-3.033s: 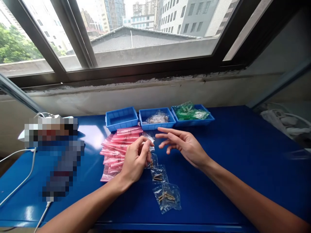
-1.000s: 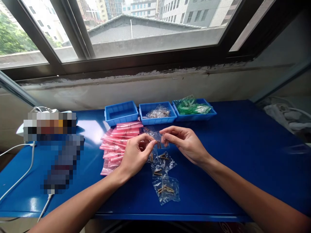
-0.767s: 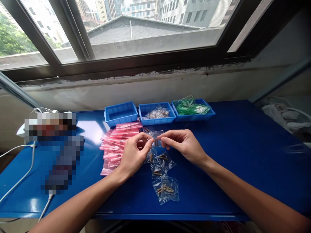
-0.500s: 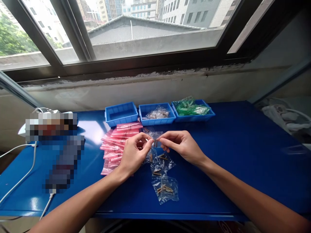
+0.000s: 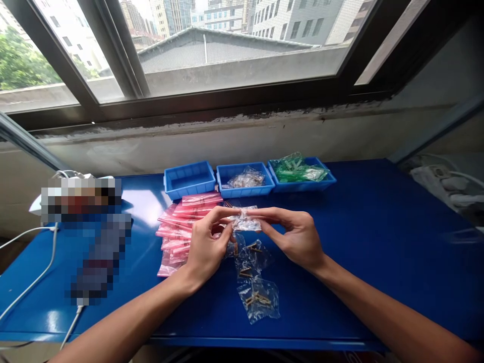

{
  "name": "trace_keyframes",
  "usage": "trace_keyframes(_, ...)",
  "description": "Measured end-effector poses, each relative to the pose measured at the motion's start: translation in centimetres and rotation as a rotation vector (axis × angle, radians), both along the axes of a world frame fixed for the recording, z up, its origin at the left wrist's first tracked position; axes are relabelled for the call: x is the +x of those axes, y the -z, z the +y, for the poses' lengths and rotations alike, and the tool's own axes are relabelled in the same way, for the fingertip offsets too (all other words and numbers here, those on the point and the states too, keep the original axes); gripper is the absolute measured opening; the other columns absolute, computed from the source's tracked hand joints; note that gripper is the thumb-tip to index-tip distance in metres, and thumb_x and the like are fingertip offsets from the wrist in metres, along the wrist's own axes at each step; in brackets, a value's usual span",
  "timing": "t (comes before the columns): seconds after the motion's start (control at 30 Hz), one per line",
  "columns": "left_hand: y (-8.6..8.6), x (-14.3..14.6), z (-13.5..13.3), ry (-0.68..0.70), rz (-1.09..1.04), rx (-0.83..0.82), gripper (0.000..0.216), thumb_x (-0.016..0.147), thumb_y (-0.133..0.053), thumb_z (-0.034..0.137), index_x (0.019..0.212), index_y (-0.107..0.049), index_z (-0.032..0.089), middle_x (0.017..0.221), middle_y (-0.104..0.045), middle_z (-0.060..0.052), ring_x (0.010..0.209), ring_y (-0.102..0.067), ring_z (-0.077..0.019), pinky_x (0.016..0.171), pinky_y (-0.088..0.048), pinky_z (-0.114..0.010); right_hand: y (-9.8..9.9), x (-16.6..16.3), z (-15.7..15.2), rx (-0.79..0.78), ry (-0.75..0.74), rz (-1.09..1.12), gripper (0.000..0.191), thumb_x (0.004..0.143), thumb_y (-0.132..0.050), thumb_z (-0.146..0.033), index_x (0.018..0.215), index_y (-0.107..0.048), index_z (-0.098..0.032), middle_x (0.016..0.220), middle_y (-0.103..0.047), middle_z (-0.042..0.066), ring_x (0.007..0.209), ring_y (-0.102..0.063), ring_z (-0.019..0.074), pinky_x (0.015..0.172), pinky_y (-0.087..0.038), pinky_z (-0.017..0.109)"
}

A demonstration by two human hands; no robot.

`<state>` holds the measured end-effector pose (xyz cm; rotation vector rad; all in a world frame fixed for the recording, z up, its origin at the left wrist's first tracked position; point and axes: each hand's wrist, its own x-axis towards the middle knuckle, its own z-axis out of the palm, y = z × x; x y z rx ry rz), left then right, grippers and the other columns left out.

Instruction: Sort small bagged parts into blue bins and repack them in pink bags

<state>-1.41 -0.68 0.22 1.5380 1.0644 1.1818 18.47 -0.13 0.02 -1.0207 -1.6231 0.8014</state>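
Observation:
My left hand (image 5: 206, 244) and my right hand (image 5: 293, 234) both pinch a small clear plastic bag (image 5: 245, 222) between them, a little above the blue table (image 5: 378, 242). The bag holds small brass-coloured parts. Beneath my hands lie several more clear bags of such parts (image 5: 259, 300). A spread of pink bags (image 5: 177, 227) lies just left of my left hand.
Three blue trays stand in a row at the back: an empty one (image 5: 189, 179), one with clear bags (image 5: 245, 180), one with green bags (image 5: 300, 172). A blurred-out object (image 5: 91, 237) and white cables (image 5: 30, 277) lie at the left. The wall and window rise behind.
My right hand came in from open and took hold of the clear bag with the left. Both hands have since turned the bag flat and lifted it slightly.

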Motion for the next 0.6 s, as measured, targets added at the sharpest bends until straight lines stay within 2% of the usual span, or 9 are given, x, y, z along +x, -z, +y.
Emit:
trace_keyframes(0.2, 0.00, -0.19, -0.01, 0.003, 0.018, 0.027, 0.017, 0.097, -0.063, 0.021, 0.111, -0.073, 0.018, 0.113, -0.078, -0.009, 0.087, -0.076, -0.0191, 0.067, -0.063, -0.027, 0.13, 0.21, -0.03, 0.050, 0.002, -0.029, 0.022, 0.091, -0.074, -0.023, 0.110, -0.085, -0.027, 0.106, -0.085, 0.005, 0.092, -0.082, 0.0280, 0.077, -0.069, 0.039)
trace_keyframes(0.3, -0.03, -0.15, -0.03, -0.004, 0.035, 0.030, 0.016, 0.097, -0.064, 0.023, 0.110, -0.073, 0.018, 0.109, -0.079, -0.009, 0.089, -0.076, -0.0200, 0.069, -0.061, -0.027, 0.04, 0.22, 0.01, 0.036, 0.008, -0.034, 0.018, 0.090, -0.076, -0.025, 0.104, -0.086, -0.027, 0.098, -0.085, 0.006, 0.083, -0.082, 0.0269, 0.073, -0.068, 0.038)
trace_keyframes(0.4, -0.12, -0.03, -0.06, -0.020, 0.068, 0.028, 0.015, 0.097, -0.067, 0.029, 0.106, -0.074, 0.018, 0.103, -0.078, -0.008, 0.086, -0.074, -0.0192, 0.069, -0.058, -0.026, -0.14, 0.13, 0.08, -0.049, -0.030, 0.015, 0.014, 0.091, -0.076, -0.032, 0.096, -0.086, -0.024, 0.080, -0.082, 0.005, 0.065, -0.077, 0.0220, 0.061, -0.064, 0.032)
trace_keyframes(0.5, -0.23, 0.10, -0.10, 0.013, 0.078, -0.045, 0.020, 0.097, -0.068, 0.037, 0.094, -0.071, 0.018, 0.079, -0.073, -0.003, 0.067, -0.067, -0.0151, 0.058, -0.051, -0.023, -0.14, 0.08, 0.26, -0.200, -0.071, 0.084, 0.023, 0.092, -0.075, -0.041, 0.085, -0.082, -0.020, 0.060, -0.071, 0.002, 0.049, -0.064, 0.0158, 0.048, -0.053, 0.027)
trace_keyframes(0.6, -0.30, 0.10, -0.09, 0.047, 0.081, -0.139, 0.028, 0.096, -0.067, 0.042, 0.084, -0.064, 0.018, 0.055, -0.053, 0.005, 0.045, -0.048, -0.0095, 0.045, -0.037, -0.020, 0.01, 0.08, 0.46, -0.312, -0.094, 0.098, 0.032, 0.091, -0.075, -0.046, 0.077, -0.077, -0.018, 0.051, -0.059, -0.001, 0.043, -0.051, 0.0116, 0.042, -0.041, 0.024)
